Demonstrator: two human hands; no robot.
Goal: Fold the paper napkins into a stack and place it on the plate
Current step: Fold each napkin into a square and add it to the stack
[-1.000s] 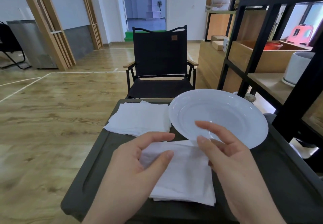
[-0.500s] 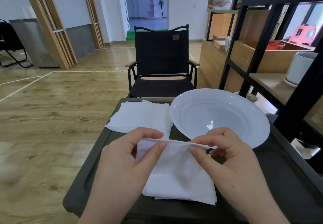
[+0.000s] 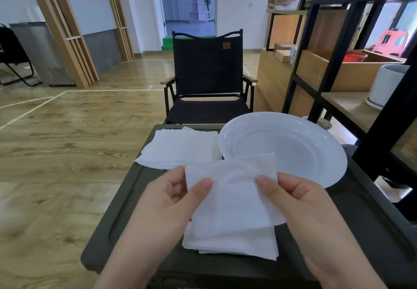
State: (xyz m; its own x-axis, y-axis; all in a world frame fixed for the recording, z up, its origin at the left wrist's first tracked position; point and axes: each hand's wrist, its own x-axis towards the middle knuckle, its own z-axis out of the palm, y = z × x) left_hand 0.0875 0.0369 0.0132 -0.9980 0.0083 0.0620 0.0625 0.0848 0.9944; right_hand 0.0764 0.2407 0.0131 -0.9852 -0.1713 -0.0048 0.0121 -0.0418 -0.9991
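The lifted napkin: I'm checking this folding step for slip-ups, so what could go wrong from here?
The lifted napkin is held only by its upper corners, left hand and right hand, so it may sag or fold crookedly. Its lower edge drapes onto the near pile and could drag sheets askew. The plate sits close behind; a forward sweep might nudge it.

1. The counter [image 3: 372,232] is a dark, grey-green surface with a raised rim and rounded corners, standing on a wood-patterned floor [image 3: 56,164].
2. A white plate [image 3: 293,139] lies on its far right part, overhanging the right edge.
3. A loose pile of white napkins [image 3: 180,148] lies at the far left corner, just beside the plate.
4. A flatter stack of napkins [image 3: 230,243] lies near the front edge, in the middle.
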